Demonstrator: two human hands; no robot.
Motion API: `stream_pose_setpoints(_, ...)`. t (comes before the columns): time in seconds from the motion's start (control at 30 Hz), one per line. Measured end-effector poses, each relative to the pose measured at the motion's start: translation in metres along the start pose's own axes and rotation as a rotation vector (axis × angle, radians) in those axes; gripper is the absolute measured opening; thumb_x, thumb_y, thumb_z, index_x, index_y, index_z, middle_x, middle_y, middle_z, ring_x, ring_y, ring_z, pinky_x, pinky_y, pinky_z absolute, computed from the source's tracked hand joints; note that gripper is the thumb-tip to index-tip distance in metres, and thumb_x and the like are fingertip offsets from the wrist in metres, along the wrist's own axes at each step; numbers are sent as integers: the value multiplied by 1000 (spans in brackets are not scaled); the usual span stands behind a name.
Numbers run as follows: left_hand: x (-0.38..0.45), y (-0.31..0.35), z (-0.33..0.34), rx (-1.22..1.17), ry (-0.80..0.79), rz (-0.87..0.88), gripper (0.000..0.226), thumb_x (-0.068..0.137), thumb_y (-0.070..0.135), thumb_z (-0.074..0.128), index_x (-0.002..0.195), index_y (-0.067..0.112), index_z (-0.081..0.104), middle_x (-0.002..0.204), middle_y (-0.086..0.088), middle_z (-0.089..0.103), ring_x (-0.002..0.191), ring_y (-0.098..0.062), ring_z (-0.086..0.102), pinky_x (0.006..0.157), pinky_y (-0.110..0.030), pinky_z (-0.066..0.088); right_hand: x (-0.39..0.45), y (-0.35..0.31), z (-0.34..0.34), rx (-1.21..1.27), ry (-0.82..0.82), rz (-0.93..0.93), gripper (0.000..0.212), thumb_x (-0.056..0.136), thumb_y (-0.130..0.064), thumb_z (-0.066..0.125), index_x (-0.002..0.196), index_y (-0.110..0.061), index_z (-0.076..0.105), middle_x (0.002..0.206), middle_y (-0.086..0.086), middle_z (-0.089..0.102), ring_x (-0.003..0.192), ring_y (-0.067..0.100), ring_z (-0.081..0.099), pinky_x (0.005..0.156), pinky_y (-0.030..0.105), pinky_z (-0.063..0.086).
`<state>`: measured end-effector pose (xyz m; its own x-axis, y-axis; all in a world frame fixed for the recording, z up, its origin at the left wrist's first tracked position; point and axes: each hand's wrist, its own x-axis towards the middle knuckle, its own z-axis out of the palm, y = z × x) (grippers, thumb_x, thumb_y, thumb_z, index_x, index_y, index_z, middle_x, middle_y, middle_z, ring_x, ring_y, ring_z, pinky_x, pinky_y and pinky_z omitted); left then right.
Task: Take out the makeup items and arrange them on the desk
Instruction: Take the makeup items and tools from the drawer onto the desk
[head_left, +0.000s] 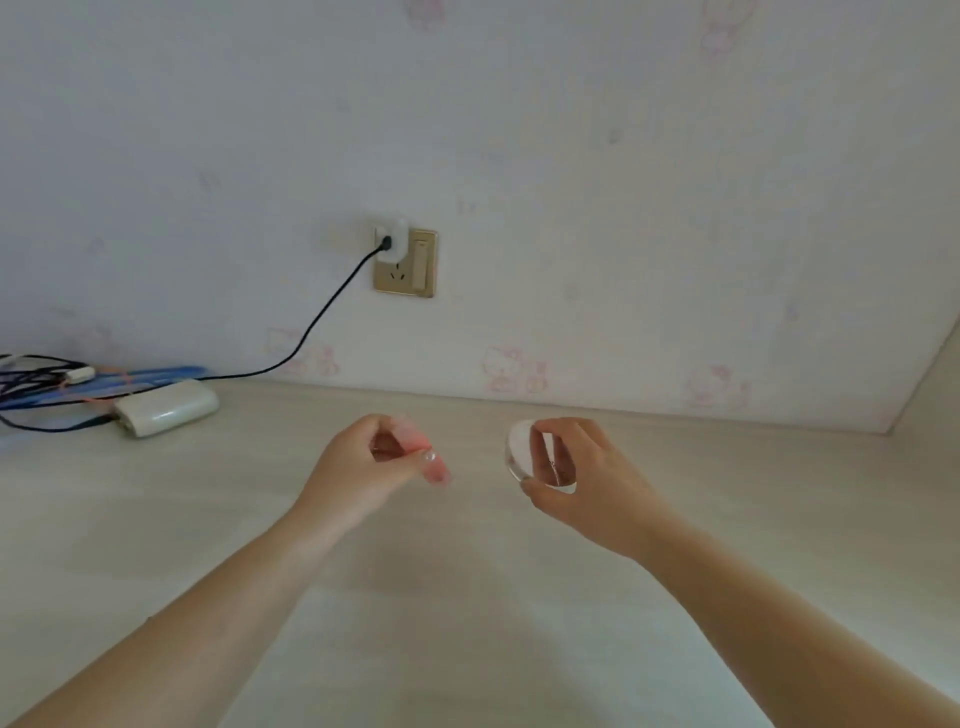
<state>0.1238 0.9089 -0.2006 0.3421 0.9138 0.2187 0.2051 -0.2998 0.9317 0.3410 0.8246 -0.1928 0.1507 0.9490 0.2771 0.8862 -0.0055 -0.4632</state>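
My left hand (371, 462) grips a small pink, partly clear makeup item (435, 466) above the pale wooden desk (208, 519); its lower end sticks out past my thumb. My right hand (582, 478) holds a round, clear compact (519, 449) with a white face, pinched between thumb and fingers and tilted on edge. Both hands hover over the middle of the desk, a short gap between them. Whether either item touches the desk I cannot tell.
At the far left lie a white adapter box (166, 408), a tangle of cables (41, 376) and blue flat things. A black cord (322, 317) runs up to a gold wall socket (406, 262). The wall meets a side panel at the right.
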Motion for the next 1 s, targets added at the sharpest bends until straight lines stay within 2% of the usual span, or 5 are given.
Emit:
stream_pose_setpoints(0.17,30,-29,-38,70,131,-61,10,77,9,69,83,10,62,74,-2,74,79,-10,70,81,-32,46,56,-24,50,60,-87,-44,58,77,-43,65,129,-33,43,122,-16,41,99,5,48,87,18,39)
stream_pose_setpoints(0.37,59,-48,-50,77,253,-77,10,78,1,66,86,6,62,73,-3,71,57,2,63,53,-3,40,98,-45,96,163,-125,-3,49,79,-43,63,124,-33,46,128,-14,43,100,7,50,85,20,41)
stream_pose_setpoints(0.53,69,-64,-54,93,280,-107,11,79,4,64,83,14,62,73,4,70,66,-8,65,62,-14,42,109,-56,127,210,-153,39,53,80,-45,63,127,-29,45,135,-10,41,114,12,50,88,21,41)
stream_pose_setpoints(0.73,71,-83,-56,127,317,-108,23,82,9,68,86,29,58,86,13,63,78,-2,61,57,-5,39,109,-62,144,176,-150,28,52,82,-45,61,129,-25,46,142,-4,38,126,16,44,101,28,39)
stream_pose_setpoints(1.0,75,-93,-54,151,332,-93,42,79,1,68,83,39,51,92,0,66,76,-11,67,65,-15,52,109,-63,148,131,-136,-2,59,84,-41,61,138,-28,40,152,-6,30,135,18,35,105,24,28)
